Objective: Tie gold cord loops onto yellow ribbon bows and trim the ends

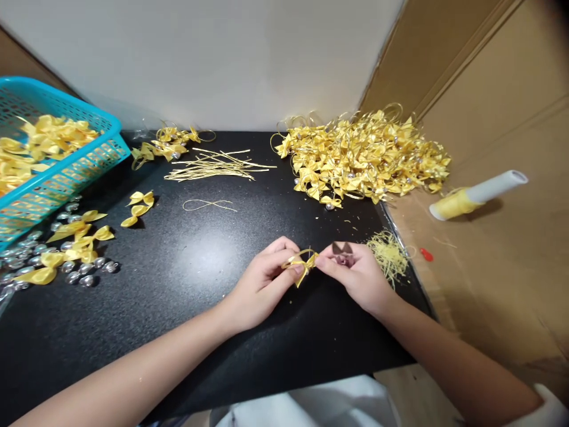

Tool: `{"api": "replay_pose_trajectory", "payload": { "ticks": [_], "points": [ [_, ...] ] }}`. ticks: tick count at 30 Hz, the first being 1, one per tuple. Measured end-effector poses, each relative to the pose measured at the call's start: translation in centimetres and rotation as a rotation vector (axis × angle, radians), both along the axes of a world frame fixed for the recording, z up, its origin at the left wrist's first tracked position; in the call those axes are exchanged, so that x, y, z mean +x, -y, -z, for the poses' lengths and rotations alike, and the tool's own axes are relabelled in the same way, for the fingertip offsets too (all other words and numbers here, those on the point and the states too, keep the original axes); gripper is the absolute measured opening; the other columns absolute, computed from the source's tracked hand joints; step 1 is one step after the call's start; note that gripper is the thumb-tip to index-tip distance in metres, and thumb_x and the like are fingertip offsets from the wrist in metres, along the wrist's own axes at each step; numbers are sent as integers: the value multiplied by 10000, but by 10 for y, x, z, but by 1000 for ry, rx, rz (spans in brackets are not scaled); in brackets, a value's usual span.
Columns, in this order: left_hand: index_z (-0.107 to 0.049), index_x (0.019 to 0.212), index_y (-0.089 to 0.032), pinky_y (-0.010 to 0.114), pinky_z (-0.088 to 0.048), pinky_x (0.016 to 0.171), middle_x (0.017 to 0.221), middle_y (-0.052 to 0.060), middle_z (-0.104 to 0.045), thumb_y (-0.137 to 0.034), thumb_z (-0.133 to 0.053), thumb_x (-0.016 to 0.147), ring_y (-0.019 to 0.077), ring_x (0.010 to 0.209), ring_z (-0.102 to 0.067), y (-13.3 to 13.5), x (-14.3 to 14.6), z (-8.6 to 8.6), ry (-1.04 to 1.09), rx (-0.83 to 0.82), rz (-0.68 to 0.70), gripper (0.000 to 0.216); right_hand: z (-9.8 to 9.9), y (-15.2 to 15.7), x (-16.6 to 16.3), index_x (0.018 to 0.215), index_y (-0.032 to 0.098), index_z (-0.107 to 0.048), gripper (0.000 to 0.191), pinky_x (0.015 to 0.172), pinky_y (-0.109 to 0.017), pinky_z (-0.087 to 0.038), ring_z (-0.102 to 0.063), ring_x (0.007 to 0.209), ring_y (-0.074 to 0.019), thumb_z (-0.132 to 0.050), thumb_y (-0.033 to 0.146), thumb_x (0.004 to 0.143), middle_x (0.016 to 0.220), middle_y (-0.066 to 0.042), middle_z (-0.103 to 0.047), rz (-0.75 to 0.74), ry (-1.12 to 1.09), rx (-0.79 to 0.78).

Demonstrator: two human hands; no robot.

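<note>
Over the front of the black table, my left hand (267,284) pinches a small yellow ribbon bow (304,270) between thumb and fingers. A loop of gold cord (306,252) curves up from the bow. Close on the right, my right hand (358,273) is closed, its fingertips meeting at the bow's right edge; what exactly they pinch is too small to tell. Tucked in that same hand is a small dark metal tool with two pointed tips (342,249), which looks like thread snips, mostly hidden by the fingers.
Finished-looking bows with cord loops (360,157) are heaped at the back right. Cut gold cords (217,166) lie mid-back. A blue basket (111,127) of bows stands left, near silver bells (86,270) and loose bows (82,237). Thread scraps (389,255) and a thread-wound tube (498,187) are right.
</note>
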State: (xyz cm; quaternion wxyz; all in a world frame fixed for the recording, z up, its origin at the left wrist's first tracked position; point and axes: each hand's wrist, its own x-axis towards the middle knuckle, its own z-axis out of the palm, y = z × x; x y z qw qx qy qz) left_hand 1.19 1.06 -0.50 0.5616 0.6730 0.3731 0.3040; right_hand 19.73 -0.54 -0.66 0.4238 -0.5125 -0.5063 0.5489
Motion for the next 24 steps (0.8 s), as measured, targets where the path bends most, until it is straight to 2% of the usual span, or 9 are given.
{"api": "replay_pose_trajectory", "payload": {
  "ticks": [4,7,10,12,15,17,20,22,24],
  "points": [
    [-601,696,-173,253,-377,699,791,14,-506,-301,-504,940,140,729,-481,2,4,1,40,5,-58,292,7,0,-2,618,174,-666,281,468,-235,-288,-324,464,-62,-769,423,698,502,52,-462,72,-220,-30],
    [-609,712,-174,257,-377,695,776,15,-521,-276,-498,939,141,723,-486,3,5,2,52,35,-89,272,8,1,-5,618,178,-662,302,448,-229,-253,-300,452,-57,-745,449,720,496,55,-452,67,-278,-30],
    [-615,783,-179,256,-390,706,804,16,-539,-224,-541,898,142,747,-499,4,4,4,72,54,-114,144,5,3,-5,633,181,-663,276,460,-229,-316,-388,482,-75,-733,429,731,545,32,-522,88,-147,48],
    [-598,893,-190,257,-406,698,843,15,-552,-203,-569,843,147,760,-511,4,1,6,167,-31,-130,59,2,4,-4,655,184,-666,233,477,-231,-364,-450,512,-93,-718,392,745,579,17,-568,106,-20,100],
    [-569,952,-187,259,-424,655,826,10,-555,-239,-518,822,143,715,-511,2,-2,9,329,-219,-142,149,-2,4,-2,685,185,-663,198,469,-226,-381,-481,514,-101,-688,364,766,600,5,-604,78,86,125],
    [-564,964,-185,252,-430,621,825,9,-558,-301,-507,856,129,672,-503,0,-2,10,356,-295,-139,169,-2,3,-2,690,182,-656,193,456,-218,-372,-469,501,-95,-676,355,775,594,9,-595,49,110,129],
    [-554,1014,-189,233,-446,627,858,10,-570,-340,-664,807,118,694,-523,0,0,7,315,-296,-97,279,-3,2,-1,678,180,-647,194,445,-208,-355,-430,484,-85,-653,336,793,561,26,-551,34,132,135],
    [-568,1000,-185,222,-454,647,851,6,-575,-298,-786,703,117,720,-537,1,2,5,280,-259,-80,385,-3,1,-1,673,179,-646,198,450,-209,-358,-423,489,-84,-647,331,798,562,25,-550,38,144,143],
    [-588,974,-182,219,-460,642,838,4,-593,-277,-832,648,114,707,-545,2,4,3,256,-235,-102,418,-3,1,-1,672,176,-649,200,457,-211,-363,-427,497,-86,-651,333,796,567,21,-554,50,152,147]
  ]
}}
